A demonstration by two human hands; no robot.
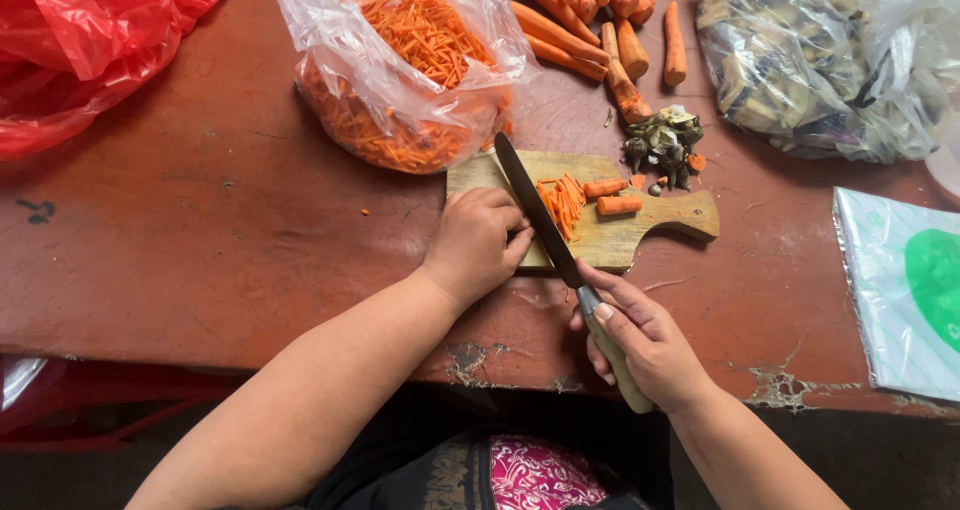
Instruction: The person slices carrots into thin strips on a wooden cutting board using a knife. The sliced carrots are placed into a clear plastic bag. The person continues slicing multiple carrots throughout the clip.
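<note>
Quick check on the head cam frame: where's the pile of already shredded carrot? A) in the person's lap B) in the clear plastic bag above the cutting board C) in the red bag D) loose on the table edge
B: the clear plastic bag lies open just above the cutting board, full of thin orange carrot shreds, while the whole carrots lie bare on the table to its right.

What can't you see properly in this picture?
- Head view: whatever the left hand presses on the cutting board is hidden under its fingers.
- Knife handle end: covered by the right hand.
- Red bag: cut off by the edge.
- Dark bag contents: blurred by crinkled plastic.
</note>
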